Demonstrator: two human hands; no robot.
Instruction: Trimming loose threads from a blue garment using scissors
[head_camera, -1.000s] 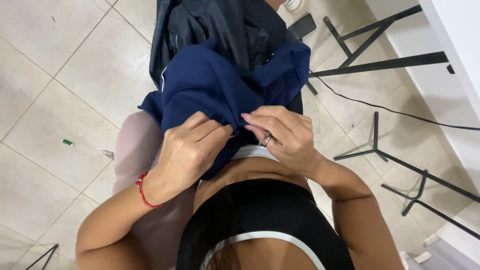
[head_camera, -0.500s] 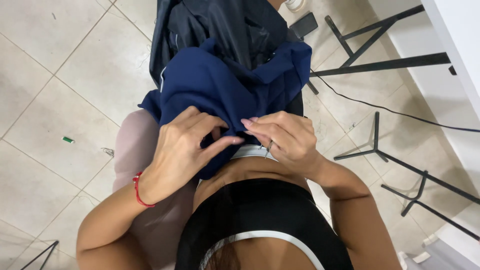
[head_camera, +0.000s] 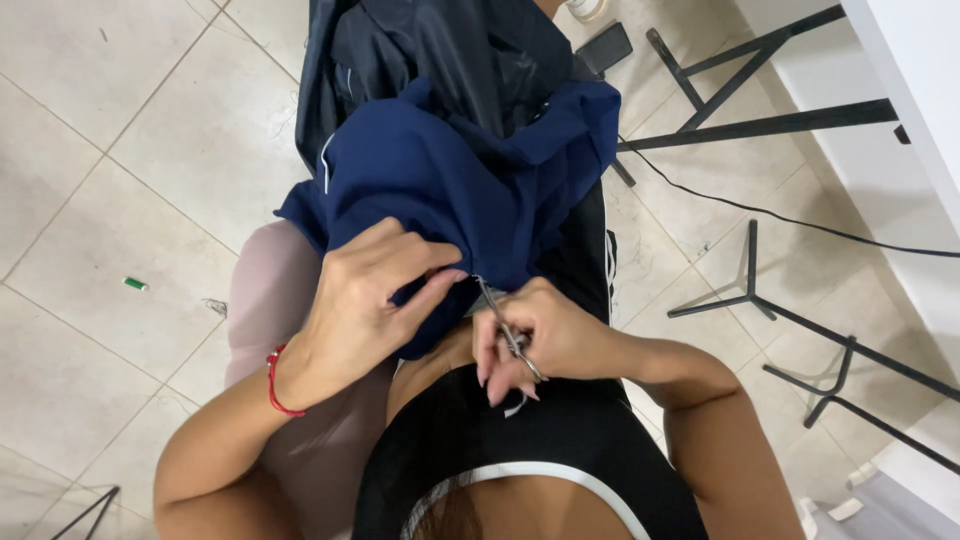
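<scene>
A navy blue garment (head_camera: 470, 170) lies bunched over my lap, on top of a darker shiny fabric (head_camera: 450, 50). My left hand (head_camera: 365, 300) pinches the garment's near edge between thumb and fingers. My right hand (head_camera: 545, 340) holds small metal scissors (head_camera: 505, 325), their tips pointing up at the cloth edge beside my left thumb. A red cord bracelet (head_camera: 275, 385) circles my left wrist.
Pale tiled floor (head_camera: 120, 180) surrounds me, with a small green object (head_camera: 135, 284) on it at the left. Black metal table legs (head_camera: 760, 120) and a black cable (head_camera: 800, 215) run at the right, under a white tabletop (head_camera: 910, 70). A dark phone-like slab (head_camera: 605, 45) lies near the top.
My right hand has drawn back from the cloth edge toward my body and now shows the small scissors pointing at the fabric. My left hand keeps its pinch.
</scene>
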